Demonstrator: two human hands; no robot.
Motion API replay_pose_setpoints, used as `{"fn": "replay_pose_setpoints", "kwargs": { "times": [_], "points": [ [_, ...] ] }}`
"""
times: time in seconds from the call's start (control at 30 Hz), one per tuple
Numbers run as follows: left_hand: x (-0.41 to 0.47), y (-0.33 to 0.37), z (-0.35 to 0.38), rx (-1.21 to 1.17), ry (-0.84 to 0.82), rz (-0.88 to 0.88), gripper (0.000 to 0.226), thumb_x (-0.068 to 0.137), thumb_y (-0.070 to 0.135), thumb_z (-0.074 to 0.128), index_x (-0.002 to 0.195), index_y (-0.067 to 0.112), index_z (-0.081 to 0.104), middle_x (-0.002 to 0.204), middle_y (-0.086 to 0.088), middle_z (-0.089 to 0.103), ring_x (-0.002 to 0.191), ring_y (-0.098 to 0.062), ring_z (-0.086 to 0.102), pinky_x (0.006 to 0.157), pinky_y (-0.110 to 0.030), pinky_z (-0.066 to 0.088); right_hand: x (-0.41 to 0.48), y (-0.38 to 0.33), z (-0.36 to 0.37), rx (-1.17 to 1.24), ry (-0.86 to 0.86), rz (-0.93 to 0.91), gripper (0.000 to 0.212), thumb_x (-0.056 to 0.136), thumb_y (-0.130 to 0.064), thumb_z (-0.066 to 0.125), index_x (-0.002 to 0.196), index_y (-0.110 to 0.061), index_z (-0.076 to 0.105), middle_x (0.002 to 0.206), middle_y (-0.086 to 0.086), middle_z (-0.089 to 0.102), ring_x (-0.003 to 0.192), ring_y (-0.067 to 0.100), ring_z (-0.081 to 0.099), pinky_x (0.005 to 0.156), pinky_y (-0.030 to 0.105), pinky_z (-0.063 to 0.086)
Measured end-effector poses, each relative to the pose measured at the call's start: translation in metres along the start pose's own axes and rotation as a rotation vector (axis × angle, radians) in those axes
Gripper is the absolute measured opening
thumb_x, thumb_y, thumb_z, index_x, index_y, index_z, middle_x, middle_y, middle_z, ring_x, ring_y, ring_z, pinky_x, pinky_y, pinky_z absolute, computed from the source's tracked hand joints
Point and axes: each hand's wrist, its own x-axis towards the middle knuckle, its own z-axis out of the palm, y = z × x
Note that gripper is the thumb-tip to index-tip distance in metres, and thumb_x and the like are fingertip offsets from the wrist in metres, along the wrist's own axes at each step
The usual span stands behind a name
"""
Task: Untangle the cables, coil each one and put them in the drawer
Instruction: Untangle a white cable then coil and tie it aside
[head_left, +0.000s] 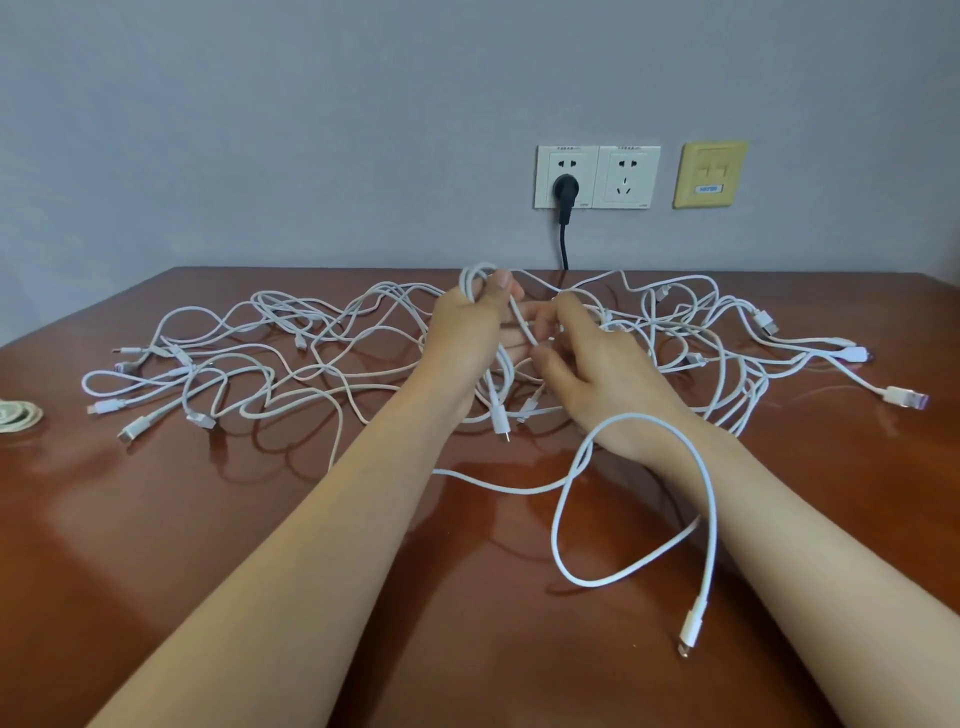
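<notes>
Landmark: double wall socket (597, 176), 2 white plates side by side. 1 black plug (565, 189) sits in the left plate, and its black cord (563, 244) drops behind the table (260, 519). 1 yellow plate (709, 174) is on the wall just right of the socket.

The tangle of white cables (260, 364) lies on the table below the socket, spread wide to both sides of it. The exact cable count can't be told because the strands cross too much. At least a dozen connector ends show: some left of the socket, some right, a few straight below.

2 hands, both straight below the socket, in the middle of the tangle.
- Left hand (467, 338): closed around a bundle of loops (475, 283) raised above the table. The number of turns in the bundle is unclear. 1 connector end (500, 421) sits just under this hand.
- Right hand (597, 364): just beside the left one, fingers curled, pinching 1 strand (524, 327) that runs down from the bundle.

1 loose cable (649, 423) loops over the right wrist, further below the socket and nearer the person. Its connector (691, 631) is the nearest end in view; can't tell if it rests on the table or hangs.

1 off-white coil (18, 415) lies on the table far left of the socket, well apart from the tangle, partly cut off by the picture edge.
</notes>
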Motion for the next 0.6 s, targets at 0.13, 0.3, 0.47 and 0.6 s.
{"fn": "replay_pose_setpoints", "kwargs": {
  "times": [0.13, 0.3, 0.47, 0.6],
  "points": [
    [-0.001, 0.0, -0.002, -0.12, -0.015, -0.058, 0.028, 0.101, 0.022, 0.04, 0.076, 0.012, 0.049, 0.051, 0.002, 0.065, 0.046, -0.011, 0.064, 0.047, -0.022, 0.055, 0.001, 0.003, 0.001, 0.014, -0.02, -0.017, 0.01, 0.095, -0.017, 0.044, 0.094, -0.021, 0.035, 0.073, 0.011, 0.063, 0.068, 0.033, 0.054, 0.07, 0.045, 0.046],
    [0.001, 0.005, 0.001, -0.472, -0.001, -0.157, 0.031, 0.102, 0.023, 0.035, 0.076, 0.009, 0.045, 0.04, 0.001, 0.052, 0.04, -0.013, 0.06, 0.045, -0.023, 0.054, 0.002, 0.008, 0.004, -0.05, -0.024, -0.028, 0.011, 0.094, -0.023, 0.049, 0.089, -0.02, 0.04, 0.075, 0.007, 0.062, 0.075, 0.034, 0.057, 0.069, 0.038, 0.042],
    [0.007, 0.008, -0.009, -0.517, -0.006, -0.175, 0.032, 0.102, 0.03, 0.032, 0.074, 0.017, 0.041, 0.036, 0.009, 0.037, 0.026, -0.002, 0.03, 0.033, -0.009, 0.031, 0.001, 0.011, 0.004, -0.208, -0.097, -0.11, 0.021, 0.097, -0.032, 0.043, 0.087, -0.017, 0.053, 0.06, -0.01, 0.044, 0.072, 0.028, 0.055, 0.074, 0.026, 0.025],
    [0.008, 0.012, -0.018, -0.412, -0.034, -0.146, 0.032, 0.102, 0.029, 0.031, 0.075, 0.017, 0.042, 0.037, 0.01, 0.037, 0.027, 0.0, 0.028, 0.032, -0.009, 0.026, 0.0, 0.012, -0.001, -0.306, -0.161, -0.101, 0.023, 0.099, -0.037, 0.034, 0.089, -0.024, 0.05, 0.068, -0.011, 0.051, 0.079, 0.016, 0.049, 0.085, 0.025, 0.019]
  ]
}}
